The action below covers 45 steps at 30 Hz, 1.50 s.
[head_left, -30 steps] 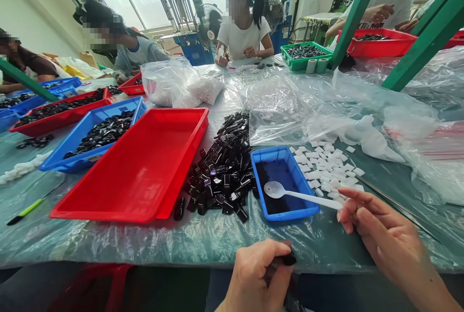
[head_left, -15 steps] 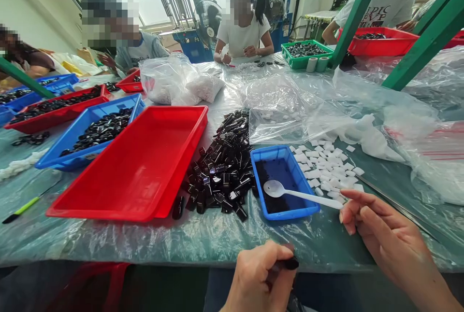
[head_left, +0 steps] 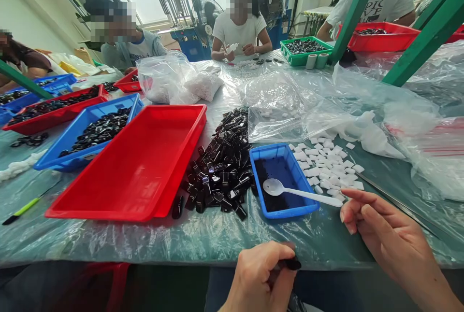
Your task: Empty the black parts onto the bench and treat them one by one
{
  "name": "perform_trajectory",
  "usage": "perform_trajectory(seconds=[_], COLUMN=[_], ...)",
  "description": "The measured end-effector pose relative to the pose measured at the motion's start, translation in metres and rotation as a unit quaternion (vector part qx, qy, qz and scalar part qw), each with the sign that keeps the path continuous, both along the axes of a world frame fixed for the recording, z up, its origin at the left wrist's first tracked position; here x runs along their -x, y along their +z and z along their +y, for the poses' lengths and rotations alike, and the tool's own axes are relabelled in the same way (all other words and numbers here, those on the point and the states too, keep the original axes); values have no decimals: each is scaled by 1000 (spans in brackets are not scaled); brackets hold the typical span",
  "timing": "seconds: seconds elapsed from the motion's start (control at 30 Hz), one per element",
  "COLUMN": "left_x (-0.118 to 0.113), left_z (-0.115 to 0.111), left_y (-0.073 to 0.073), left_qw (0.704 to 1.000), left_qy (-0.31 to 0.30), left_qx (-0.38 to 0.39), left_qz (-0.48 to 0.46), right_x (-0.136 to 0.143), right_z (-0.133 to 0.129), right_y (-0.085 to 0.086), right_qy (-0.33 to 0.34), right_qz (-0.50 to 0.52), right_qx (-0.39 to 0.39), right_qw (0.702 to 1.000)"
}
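My left hand (head_left: 259,276) is closed on a small black piece (head_left: 293,263) at the table's front edge. To the right, my right hand (head_left: 386,237) has its fingers apart, with the fingertips beside the handle end of a white spoon (head_left: 308,195); no grip on it shows. The spoon's bowl lies in a small blue tray (head_left: 255,181) that holds dark grains. Left of that tray is a heap of glossy black pieces (head_left: 221,172). White flat pieces (head_left: 331,167) are scattered to its right.
A large red tray (head_left: 141,167) stands left of the heap. Beyond it are a blue tray (head_left: 47,157) of black pieces and clear bags (head_left: 174,80). A thin metal rod (head_left: 395,201) lies near my right hand. Other people sit across the table; green posts (head_left: 358,7) rise at right.
My hands have hardly moved; my left hand still holds the black piece. Across the table, the person in the middle has raised a white object, and the person at left has lowered a hand.
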<state>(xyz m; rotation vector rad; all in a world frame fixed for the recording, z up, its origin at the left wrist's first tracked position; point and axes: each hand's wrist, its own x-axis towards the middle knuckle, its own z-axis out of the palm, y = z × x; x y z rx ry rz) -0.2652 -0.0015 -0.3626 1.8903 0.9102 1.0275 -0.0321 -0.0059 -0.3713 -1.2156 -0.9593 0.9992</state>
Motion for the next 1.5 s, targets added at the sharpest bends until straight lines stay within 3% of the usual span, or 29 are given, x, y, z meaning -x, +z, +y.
perform_trajectory(seconds=[0.2, 0.33, 0.43, 0.53, 0.7, 0.8, 0.93, 1.17, 1.37, 1.5], left_x=[-3, -3, -3, -5, -9, -12, -12, -12, -13, -14], left_z=[-2, -2, -1, 0, 1, 1, 3, 5, 7, 8], left_y=[-12, -12, -10, -11, -9, -6, -4, -8, -3, -3], left_qw=[998, 997, 996, 995, 993, 991, 989, 986, 988, 985], left_qy=[20, 12, 10, 7, -3, -5, -10, -17, -13, -8], left_qx=[49, 82, 90, 96, 116, 122, 132, 164, 154, 169], left_qz=[-13, -9, -15, -27, -39, -61, -65, -38, -10, -16], right_x=[-5, -5, -8, -11, -13, -11, -11, -16, -17, -19], right_z=[-2, -2, -4, -3, 8, 16, 20, 21, 17, 13], right_y=[0, 6, 9, 7, -6, -12, -11, -5, -4, -7], right_qy=[13, -60, -124, -160, -93, -107, -90, -50, -37, -40], right_qz=[-16, -20, -84, -250, -497, -579, -641, -655, -688, -680], right_qx=[3, 4, 17, 15, -67, -108, -125, -163, -204, -220], right_qw=[1000, 998, 989, 955, 860, 801, 752, 736, 695, 698])
